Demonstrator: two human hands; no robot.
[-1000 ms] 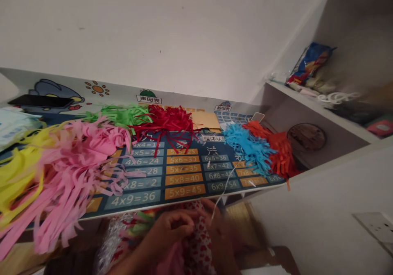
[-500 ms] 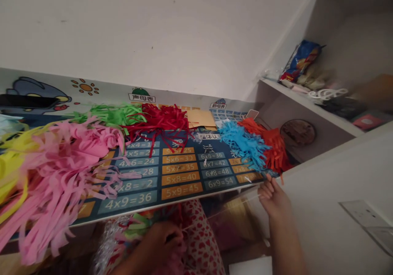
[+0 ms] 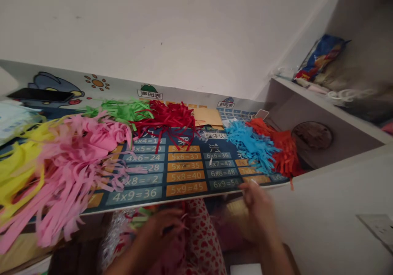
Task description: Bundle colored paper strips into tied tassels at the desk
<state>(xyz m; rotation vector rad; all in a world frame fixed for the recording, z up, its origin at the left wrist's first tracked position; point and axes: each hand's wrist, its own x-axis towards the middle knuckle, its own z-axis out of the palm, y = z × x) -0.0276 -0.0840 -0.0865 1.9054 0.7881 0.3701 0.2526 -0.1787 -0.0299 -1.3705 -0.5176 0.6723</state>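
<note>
Below the table's edge, my left hand (image 3: 161,228) is closed over a bundle of multicoloured paper fringe (image 3: 139,219) in my lap. Pink, green and red strips show around its fingers. My right hand (image 3: 258,203) is in front of the table edge, blurred, its fingertips pinched together. What they hold, if anything, is too small to make out. The blue paper fringe (image 3: 251,146) and the orange-red paper fringe (image 3: 284,148) lie on the table just beyond it.
On the table mat (image 3: 184,176) lie pink (image 3: 76,156), yellow (image 3: 20,172), green (image 3: 123,110) and dark red (image 3: 172,119) fringes. Behind are a tan paper piece (image 3: 208,117) and a black phone-like slab (image 3: 41,96). A shelf (image 3: 325,107) stands at right, against the wall.
My right hand has moved left, away from the orange-red fringe and along the table edge. My left hand stays low over the bundle. The view has shifted slightly left.
</note>
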